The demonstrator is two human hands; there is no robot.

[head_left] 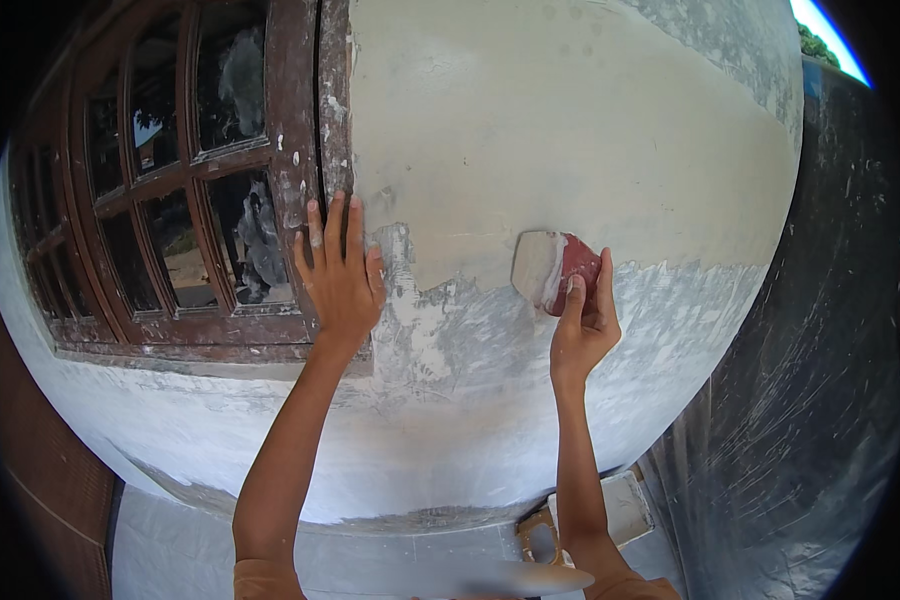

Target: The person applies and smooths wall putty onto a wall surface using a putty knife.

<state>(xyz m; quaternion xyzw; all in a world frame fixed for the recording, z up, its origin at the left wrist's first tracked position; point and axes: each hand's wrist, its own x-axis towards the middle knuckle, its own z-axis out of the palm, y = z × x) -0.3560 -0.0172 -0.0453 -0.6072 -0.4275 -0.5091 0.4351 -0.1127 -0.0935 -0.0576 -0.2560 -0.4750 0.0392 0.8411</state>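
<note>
My right hand (588,325) grips a red putty spreader (582,265) between thumb and fingers. Pale putty (538,268) covers the left part of its blade, which is up against the wall. Smooth cream filler (570,130) coats the upper wall and ends in a ragged edge near the spreader. Below that edge the wall (500,345) is rough, streaked grey and white. Fingers spread and pointing up, my left hand (342,285) rests on the brown wooden window frame (295,170), its thumb reaching the patchy plaster beside it.
Paned glass (232,75) with white smears fills the window at left. Dark plastic sheeting (800,400) hangs at right. On the grey-covered floor (370,560) below, a pale tray or box (625,508) is partly hidden by my right forearm.
</note>
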